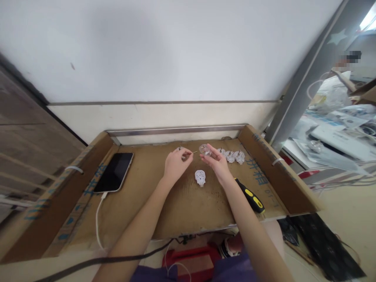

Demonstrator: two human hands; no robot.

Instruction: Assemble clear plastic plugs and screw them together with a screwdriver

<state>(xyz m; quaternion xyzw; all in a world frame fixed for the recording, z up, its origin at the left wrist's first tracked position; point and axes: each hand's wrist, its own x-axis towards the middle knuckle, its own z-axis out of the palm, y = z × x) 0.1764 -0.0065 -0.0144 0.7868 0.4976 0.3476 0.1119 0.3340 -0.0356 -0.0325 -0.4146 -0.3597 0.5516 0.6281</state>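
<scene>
My left hand (175, 161) is closed in a pinch on a thin metal pin (194, 152) that points right. My right hand (215, 158) curls around a clear plastic plug part (203, 149), held just right of the pin's tip. Both hands hover over the far middle of a cardboard-lined work tray (182, 203). A white plug cover (200, 177) lies flat on the cardboard just below and between my hands.
Three clear plug parts (232, 156) sit in a row to the right of my right hand. A black and yellow screwdriver (250, 196) lies under my right forearm. A phone (114, 171) with a white cable rests at the left. Cluttered tables stand beyond the right edge.
</scene>
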